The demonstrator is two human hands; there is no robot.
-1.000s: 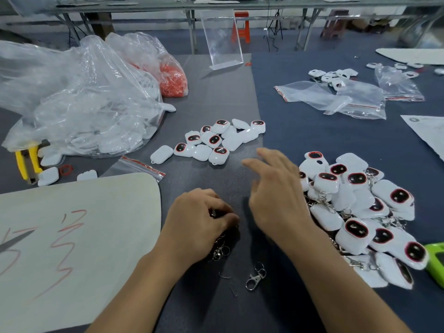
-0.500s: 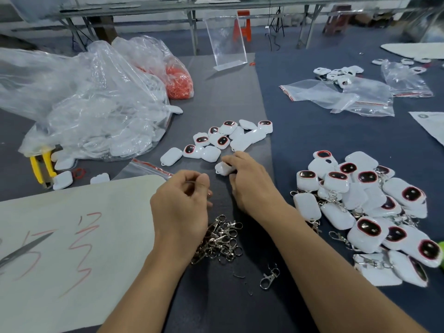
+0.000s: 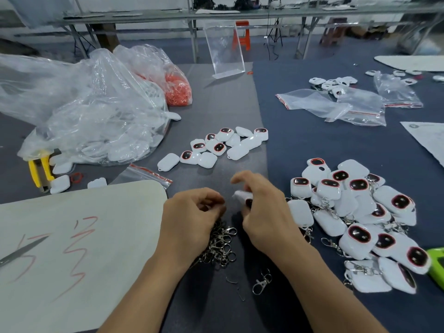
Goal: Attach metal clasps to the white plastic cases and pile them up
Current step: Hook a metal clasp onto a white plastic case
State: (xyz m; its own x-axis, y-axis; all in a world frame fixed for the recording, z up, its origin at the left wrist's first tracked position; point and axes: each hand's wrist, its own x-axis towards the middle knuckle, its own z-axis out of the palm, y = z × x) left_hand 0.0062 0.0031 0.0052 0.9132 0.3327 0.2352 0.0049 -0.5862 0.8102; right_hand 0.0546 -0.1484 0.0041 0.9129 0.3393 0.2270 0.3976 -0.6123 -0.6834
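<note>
Your right hand [image 3: 263,210] is gripping a blurred white case [image 3: 240,195] just beside your left hand [image 3: 189,216], whose fingers [image 3: 206,195] are curling over the clasps [image 3: 222,240] so that I cannot tell what they are pinching, if anything, while the clasped pile [image 3: 355,239] is lying at your right.

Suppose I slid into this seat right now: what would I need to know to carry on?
Right hand grips one white case. Left hand is curled over the loose metal clasps; whether it pinches one is hidden.
Done: a pile of clasped cases on the right.
To do: the bare cases ahead, plus more in the plastic bag. One stray clasp lies near.
</note>
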